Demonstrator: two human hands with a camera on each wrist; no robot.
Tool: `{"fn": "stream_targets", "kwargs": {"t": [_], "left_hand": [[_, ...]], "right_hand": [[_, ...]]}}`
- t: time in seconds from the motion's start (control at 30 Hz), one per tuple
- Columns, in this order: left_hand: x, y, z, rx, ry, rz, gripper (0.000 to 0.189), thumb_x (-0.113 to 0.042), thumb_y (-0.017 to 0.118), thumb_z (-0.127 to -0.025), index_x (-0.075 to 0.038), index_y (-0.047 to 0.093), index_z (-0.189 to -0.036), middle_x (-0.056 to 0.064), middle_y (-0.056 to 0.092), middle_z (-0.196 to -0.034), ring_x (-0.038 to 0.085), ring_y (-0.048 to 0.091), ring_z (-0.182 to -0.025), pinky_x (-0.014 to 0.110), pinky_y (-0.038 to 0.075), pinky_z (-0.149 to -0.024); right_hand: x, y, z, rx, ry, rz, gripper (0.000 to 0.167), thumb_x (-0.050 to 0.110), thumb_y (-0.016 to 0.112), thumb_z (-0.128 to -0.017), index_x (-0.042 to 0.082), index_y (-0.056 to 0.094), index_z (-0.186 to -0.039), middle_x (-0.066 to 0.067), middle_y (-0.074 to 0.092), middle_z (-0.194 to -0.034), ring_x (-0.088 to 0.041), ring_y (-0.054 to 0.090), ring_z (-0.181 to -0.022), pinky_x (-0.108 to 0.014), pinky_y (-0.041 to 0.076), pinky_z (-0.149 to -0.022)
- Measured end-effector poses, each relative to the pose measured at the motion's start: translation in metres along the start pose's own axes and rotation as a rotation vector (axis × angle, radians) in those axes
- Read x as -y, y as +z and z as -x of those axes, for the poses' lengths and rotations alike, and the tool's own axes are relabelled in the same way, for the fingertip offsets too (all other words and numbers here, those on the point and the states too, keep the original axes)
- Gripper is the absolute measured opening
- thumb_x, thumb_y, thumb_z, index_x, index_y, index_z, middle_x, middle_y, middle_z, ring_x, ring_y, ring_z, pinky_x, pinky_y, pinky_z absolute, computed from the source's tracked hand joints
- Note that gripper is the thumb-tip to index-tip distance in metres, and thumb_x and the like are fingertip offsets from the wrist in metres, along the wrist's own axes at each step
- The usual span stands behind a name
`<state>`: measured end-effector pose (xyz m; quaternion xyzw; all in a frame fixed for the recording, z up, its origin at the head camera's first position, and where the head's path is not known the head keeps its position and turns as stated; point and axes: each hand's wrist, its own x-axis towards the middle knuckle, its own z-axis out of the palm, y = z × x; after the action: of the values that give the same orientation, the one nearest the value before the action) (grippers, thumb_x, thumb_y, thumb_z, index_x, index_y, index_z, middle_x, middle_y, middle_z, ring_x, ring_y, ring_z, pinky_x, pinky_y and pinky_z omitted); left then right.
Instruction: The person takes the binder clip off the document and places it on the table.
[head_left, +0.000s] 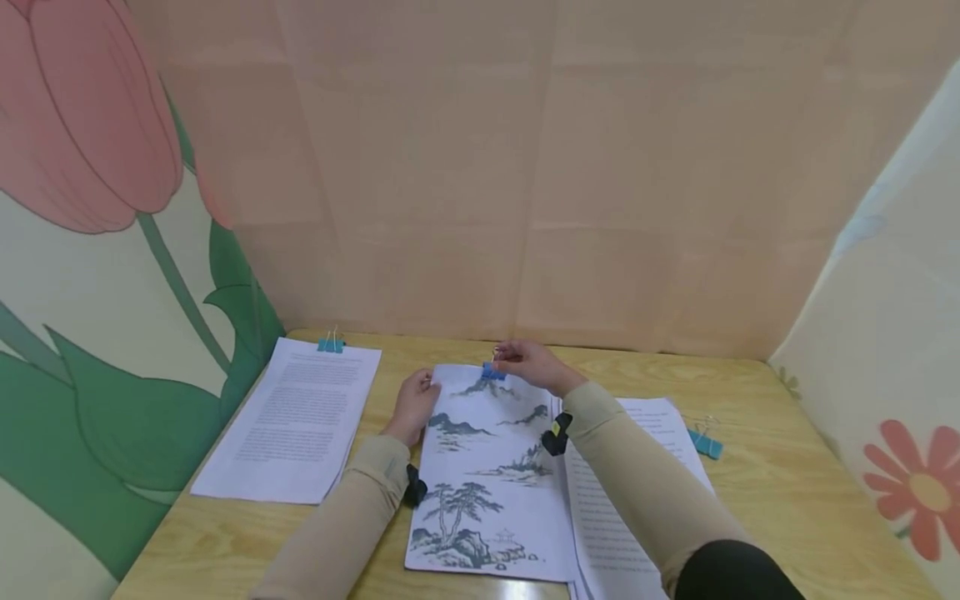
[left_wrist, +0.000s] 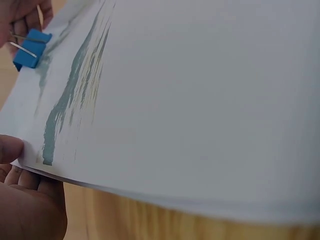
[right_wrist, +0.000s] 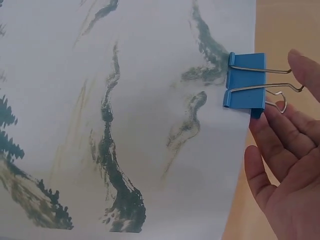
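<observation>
A stack of paper [head_left: 480,467], its top sheet printed with an ink landscape of mountains and pines, lies mid-table. Its far edge carries a blue binder clip [right_wrist: 247,82] with wire handles. My right hand [head_left: 531,367] is at this clip, the thumb against one wire handle and the fingers curled beneath. In the left wrist view the clip [left_wrist: 32,48] sits on the sheets' edge. My left hand [head_left: 414,407] pinches the stack near its far left corner, with the thumb [left_wrist: 9,149] on top and fingers underneath.
To the left lies a stack of printed text pages [head_left: 296,425] with a teal binder clip [head_left: 331,344]. More text pages [head_left: 607,500] lie partly under the landscape stack and right forearm. Another teal clip [head_left: 706,444] is at their right. A brown wall covering [head_left: 420,167] rises behind the wooden table [head_left: 787,500].
</observation>
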<state>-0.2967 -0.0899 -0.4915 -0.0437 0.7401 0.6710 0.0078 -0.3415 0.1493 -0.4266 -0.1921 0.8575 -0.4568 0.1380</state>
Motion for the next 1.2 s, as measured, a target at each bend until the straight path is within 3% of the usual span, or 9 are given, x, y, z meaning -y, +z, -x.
{"fn": "stream_targets", "kwargs": {"t": [0.43,0.77,0.93,1.2], "left_hand": [[0.001,0.002,-0.003,-0.006,-0.032,-0.001,0.019,-0.004,0.05,-0.105,0.002,0.064,-0.118,0.016,0.072,-0.1,0.02,0.065,-0.08,0.03,0.053,-0.071],[0.002,0.005,-0.003,-0.025,-0.061,-0.034,0.01,-0.005,0.052,-0.104,-0.003,0.061,-0.104,0.012,0.069,-0.093,0.019,0.063,-0.076,0.028,0.049,-0.066],[0.003,0.006,-0.003,-0.028,-0.078,-0.042,0.01,-0.005,0.052,-0.104,-0.003,0.062,-0.105,0.012,0.069,-0.093,0.02,0.063,-0.076,0.028,0.049,-0.066],[0.002,0.007,-0.005,-0.03,-0.084,-0.072,0.016,-0.006,0.053,-0.104,-0.002,0.065,-0.114,0.012,0.069,-0.098,0.02,0.063,-0.081,0.029,0.049,-0.07]], "right_hand": [[-0.005,0.0,-0.002,-0.022,0.002,-0.007,0.048,0.016,0.065,-0.103,-0.009,0.052,-0.142,-0.021,0.064,-0.131,-0.036,0.059,-0.124,-0.048,0.048,-0.106],[-0.01,0.002,0.0,-0.05,-0.007,-0.018,0.042,0.016,0.067,-0.103,-0.007,0.057,-0.136,-0.019,0.066,-0.128,-0.034,0.061,-0.121,-0.048,0.05,-0.103],[-0.013,0.004,-0.001,-0.06,-0.012,-0.019,0.034,0.017,0.065,-0.104,-0.003,0.061,-0.13,-0.015,0.068,-0.121,-0.031,0.063,-0.116,-0.047,0.051,-0.1],[-0.013,0.002,-0.005,-0.211,-0.029,-0.105,0.033,0.014,0.065,-0.103,-0.008,0.061,-0.126,-0.023,0.068,-0.123,-0.037,0.063,-0.119,-0.048,0.049,-0.103]]}}
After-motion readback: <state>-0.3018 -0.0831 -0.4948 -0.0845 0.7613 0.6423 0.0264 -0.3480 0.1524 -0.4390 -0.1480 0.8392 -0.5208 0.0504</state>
